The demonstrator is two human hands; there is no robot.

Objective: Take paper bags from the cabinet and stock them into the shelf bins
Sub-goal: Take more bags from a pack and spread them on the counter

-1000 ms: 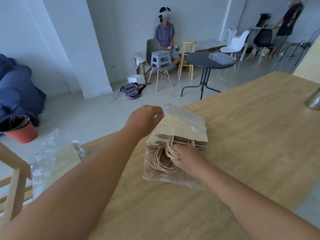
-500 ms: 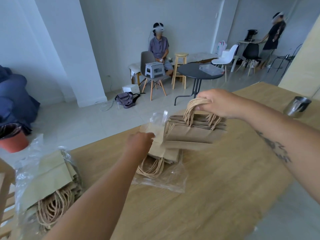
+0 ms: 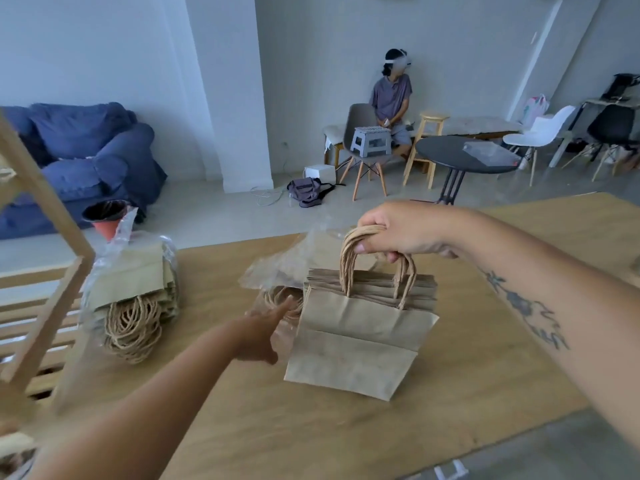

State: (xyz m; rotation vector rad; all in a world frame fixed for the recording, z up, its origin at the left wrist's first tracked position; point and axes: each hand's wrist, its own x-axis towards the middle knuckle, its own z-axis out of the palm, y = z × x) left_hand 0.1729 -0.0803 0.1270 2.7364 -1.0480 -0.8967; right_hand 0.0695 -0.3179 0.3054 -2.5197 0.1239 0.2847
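Fingers of right hand [image 3: 401, 233] curled tight through twisted paper handles, bunch of paper bags [image 3: 360, 327] hanging from them, lower edge just above or barely touching table [image 3: 485, 375]; cannot tell which. Left hand [image 3: 263, 330] stretched forward, fingers loose and apart, gripping nothing, tips near plastic wrapper [image 3: 277, 271] with more bags inside, right behind lifted bunch. Second wrapped pack [image 3: 135, 292] lying further left, near table edge.

Likely risks: outer bags slipping off if a handle or two missed by the curl, fanning out across tabletop; loose wrapper snagging on bunch and dragging remaining bags along; pack at left edge nudged off by a careless arm.

Smooth pale wood tabletop, easy sliding for paper. Slatted wooden rack [image 3: 38, 306] at far left, possibly the shelf, bins not visible. Beyond: blue sofa [image 3: 86, 150], round dark table [image 3: 464, 157], chairs, seated person [image 3: 391, 98] by grey wall.
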